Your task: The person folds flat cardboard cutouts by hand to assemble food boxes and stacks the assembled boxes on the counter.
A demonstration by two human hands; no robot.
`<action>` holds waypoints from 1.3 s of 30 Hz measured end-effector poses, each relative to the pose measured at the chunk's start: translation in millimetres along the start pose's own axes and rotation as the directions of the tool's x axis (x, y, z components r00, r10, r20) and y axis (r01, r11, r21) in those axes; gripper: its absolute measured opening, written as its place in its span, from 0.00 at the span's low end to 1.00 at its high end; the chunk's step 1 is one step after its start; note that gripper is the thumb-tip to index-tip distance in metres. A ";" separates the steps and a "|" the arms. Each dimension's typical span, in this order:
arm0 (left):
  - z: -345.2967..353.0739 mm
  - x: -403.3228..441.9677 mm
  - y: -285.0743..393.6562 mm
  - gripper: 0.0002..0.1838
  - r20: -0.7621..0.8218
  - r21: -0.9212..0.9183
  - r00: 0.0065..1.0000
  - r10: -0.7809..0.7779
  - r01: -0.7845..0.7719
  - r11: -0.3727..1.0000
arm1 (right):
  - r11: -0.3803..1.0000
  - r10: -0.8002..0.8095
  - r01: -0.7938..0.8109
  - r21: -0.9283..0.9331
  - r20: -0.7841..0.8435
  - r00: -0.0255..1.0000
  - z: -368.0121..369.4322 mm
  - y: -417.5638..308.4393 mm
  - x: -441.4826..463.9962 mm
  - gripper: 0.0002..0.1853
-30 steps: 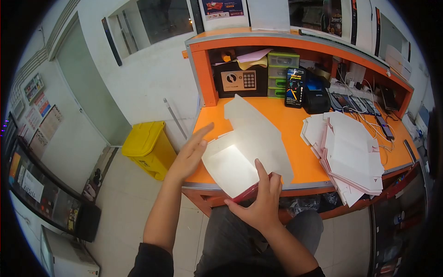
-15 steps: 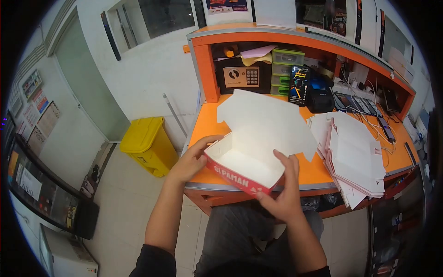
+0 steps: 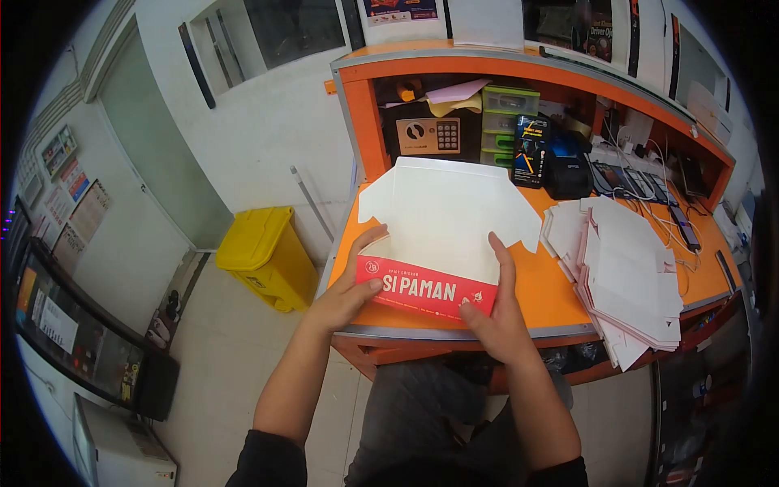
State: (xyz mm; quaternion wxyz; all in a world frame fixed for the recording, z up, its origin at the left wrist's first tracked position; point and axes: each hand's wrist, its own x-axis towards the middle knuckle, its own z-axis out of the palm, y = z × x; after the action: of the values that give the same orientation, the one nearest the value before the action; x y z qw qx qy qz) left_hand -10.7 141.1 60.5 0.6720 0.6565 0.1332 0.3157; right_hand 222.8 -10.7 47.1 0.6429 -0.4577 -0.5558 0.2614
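While the left hand grips one end of the box and the right hand grips the other, thumbs on its red front, the box sits between them with its white lid raised open beyond the fingers. Under the grip lies the orange desk. To the right of the right hand, a stack of flat cartons overhangs the desk's near edge. Farther out, past the lid, stand a safe, green drawers and a phone box. Left of the left hand, a yellow bin stands on the floor.
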 end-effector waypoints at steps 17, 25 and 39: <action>-55.3 43.8 14.4 0.41 -0.164 0.257 0.966 0.198 -0.152 0.954 | 0.980 0.192 -0.184 0.073 -0.122 0.974 -3.0 9.0 15.7 0.47; -117.8 99.2 -24.9 0.40 -0.326 0.329 0.930 0.169 -0.056 0.943 | 0.988 0.145 -0.152 -0.039 -0.142 0.979 -0.5 10.2 10.3 0.41; -128.4 101.9 -40.8 0.32 -0.384 0.749 0.840 0.383 0.041 0.661 | 0.979 0.053 -0.082 -0.185 -0.153 0.987 4.2 6.5 6.6 0.34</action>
State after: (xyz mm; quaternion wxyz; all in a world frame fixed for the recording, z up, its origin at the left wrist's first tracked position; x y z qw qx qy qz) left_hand 1.3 307.1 31.9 0.2569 0.7703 0.3564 0.4621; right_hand 221.6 -1.0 44.3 0.6260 -0.5540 -0.5134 0.1941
